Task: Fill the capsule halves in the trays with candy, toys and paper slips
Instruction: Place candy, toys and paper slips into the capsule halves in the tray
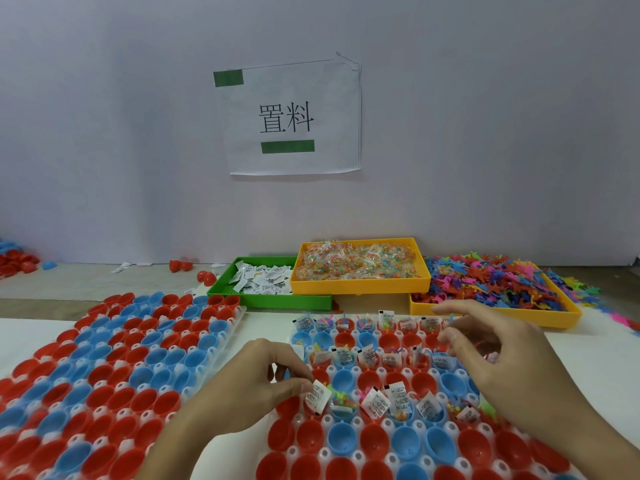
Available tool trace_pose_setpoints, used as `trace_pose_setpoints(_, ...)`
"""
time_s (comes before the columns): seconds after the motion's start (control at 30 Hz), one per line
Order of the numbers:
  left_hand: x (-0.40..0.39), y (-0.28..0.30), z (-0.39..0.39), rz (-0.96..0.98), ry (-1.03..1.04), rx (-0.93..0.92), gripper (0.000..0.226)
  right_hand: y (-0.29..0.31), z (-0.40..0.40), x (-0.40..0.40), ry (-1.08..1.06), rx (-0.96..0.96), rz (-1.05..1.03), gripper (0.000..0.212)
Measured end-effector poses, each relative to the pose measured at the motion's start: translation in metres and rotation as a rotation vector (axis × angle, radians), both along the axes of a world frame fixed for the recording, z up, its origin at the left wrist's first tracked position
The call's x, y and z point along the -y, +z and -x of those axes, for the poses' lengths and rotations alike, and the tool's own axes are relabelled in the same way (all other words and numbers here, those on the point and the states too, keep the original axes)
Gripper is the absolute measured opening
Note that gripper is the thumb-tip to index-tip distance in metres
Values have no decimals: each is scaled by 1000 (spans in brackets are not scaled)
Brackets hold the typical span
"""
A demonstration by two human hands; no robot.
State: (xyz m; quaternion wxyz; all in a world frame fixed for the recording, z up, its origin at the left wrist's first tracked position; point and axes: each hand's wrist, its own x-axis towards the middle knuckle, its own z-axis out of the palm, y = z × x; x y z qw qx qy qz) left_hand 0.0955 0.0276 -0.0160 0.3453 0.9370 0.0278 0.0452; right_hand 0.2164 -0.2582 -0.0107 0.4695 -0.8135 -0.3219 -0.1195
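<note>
The paper slip (318, 396) sits pinched between my left hand's (273, 379) thumb and forefinger, its lower edge just over a red capsule half at the left end of a part-filled row in the working tray (353, 370), my landmark for everything else. I judge I am on the slip step: rows nearer the far edge of this tray already hold slips, candy and toys, while the rows nearest me are bare red and blue halves. The next move calls for easing the slip down into its cup and letting go without knocking its neighbours, which already stand crooked. My right hand (491, 355) hovers over the tray's right side, fingers loosely curled; whether it holds anything I cannot tell. Beyond the tray lie the green bin of slips (266, 292), the yellow bin of candy packets (356, 284) and, further right, the bin of bright toys (495, 315). Left of the tray is a second tray (121, 358) of unfilled halves. Nothing blocks the cup, though my own right wrist crowds the near rows
</note>
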Motion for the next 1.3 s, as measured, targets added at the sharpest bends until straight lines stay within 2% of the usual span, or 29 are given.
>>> trace_pose_setpoints(0.33,-2,-1,0,83,33,69,14,-6,-17,12,-109,2,13,29)
trace_pose_setpoints(0.43,-5,-5,-3,80,155,188,16,-7,-26,19,-196,-5,11,24)
trace_pose_setpoints(0.57,-9,-16,-12,74,420,334,16,-7,-46,31,-346,-52,10,20)
trace_pose_setpoints(0.67,-11,-22,-18,145,520,330,12,-4,-68,36,-409,-100,106,21)
trace_pose_setpoints(0.8,-8,-27,-20,249,572,271,10,7,-104,31,-457,-74,283,19)
trace_pose_setpoints(1.0,-3,-24,-21,383,608,227,13,11,-141,8,-401,-70,505,25)
trace_pose_setpoints(1.13,-1,-21,-20,423,614,222,15,8,-149,-3,-395,-33,561,34)
trace_pose_setpoints(1.3,0,-19,-20,417,593,225,15,3,-157,-12,-415,-7,502,16)
